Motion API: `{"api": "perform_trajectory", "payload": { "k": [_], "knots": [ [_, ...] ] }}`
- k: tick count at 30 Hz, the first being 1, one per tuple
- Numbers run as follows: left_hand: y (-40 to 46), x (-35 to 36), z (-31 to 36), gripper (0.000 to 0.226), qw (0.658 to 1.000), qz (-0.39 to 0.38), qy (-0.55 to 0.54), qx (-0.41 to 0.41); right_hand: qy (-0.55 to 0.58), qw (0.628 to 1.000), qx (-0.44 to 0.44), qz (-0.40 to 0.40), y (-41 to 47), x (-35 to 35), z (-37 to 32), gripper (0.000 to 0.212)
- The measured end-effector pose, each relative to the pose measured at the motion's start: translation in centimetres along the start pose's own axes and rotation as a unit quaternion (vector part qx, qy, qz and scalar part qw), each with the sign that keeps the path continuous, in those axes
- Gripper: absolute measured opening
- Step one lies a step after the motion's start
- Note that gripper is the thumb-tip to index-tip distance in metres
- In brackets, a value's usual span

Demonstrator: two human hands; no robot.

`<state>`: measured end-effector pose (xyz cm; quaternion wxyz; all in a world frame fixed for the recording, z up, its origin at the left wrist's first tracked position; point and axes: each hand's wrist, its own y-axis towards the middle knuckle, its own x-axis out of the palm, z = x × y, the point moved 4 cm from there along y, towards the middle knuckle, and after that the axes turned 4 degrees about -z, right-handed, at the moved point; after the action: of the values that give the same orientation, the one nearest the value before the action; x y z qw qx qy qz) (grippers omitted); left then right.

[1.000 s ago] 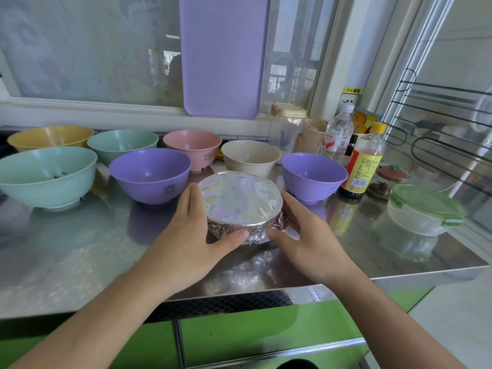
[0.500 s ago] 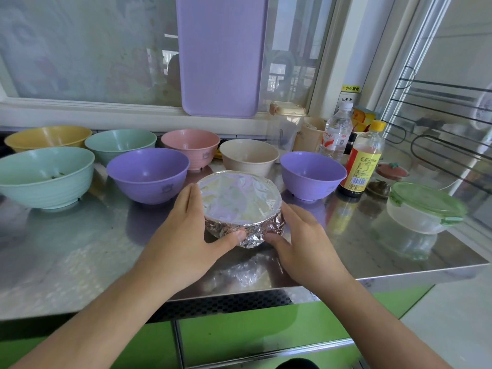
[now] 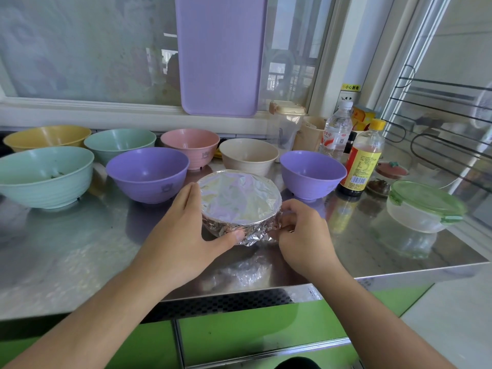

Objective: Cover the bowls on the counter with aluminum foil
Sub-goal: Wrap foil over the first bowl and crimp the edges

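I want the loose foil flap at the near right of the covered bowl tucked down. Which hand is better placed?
Probably the right hand: its curled fingers already pinch the crumpled foil at that corner. The left hand steadies the bowl's left side, thumb pressed on the front.

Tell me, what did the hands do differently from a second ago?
The right hand curled its fingers from flat against the side to pinching the crumpled foil at the foil-covered bowl. The left hand stayed cupped on the other side, thumb along the front. The bowl and the open bowls behind stayed put.
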<state>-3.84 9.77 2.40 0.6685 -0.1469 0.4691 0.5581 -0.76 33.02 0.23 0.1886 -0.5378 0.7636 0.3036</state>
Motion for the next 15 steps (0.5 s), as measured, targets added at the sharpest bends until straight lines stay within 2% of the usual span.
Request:
{"api": "perform_trajectory", "payload": {
  "k": [7,12,15],
  "knots": [
    [0.1,-0.4,0.1,0.098,0.999,-0.003,-0.021,0.027,-0.048,0.993,-0.105,0.002,1.4,-1.3,-0.4,0.025],
    [0.4,-0.6,-0.3,0.101,0.999,-0.015,-0.028,0.033,-0.079,0.981,-0.178,0.019,1.6,-1.6,-0.8,0.049],
    [0.5,-0.6,-0.6,0.103,0.998,-0.024,-0.039,0.037,-0.106,0.977,-0.186,0.017,1.1,-1.3,-0.4,0.043]
  ]
}}
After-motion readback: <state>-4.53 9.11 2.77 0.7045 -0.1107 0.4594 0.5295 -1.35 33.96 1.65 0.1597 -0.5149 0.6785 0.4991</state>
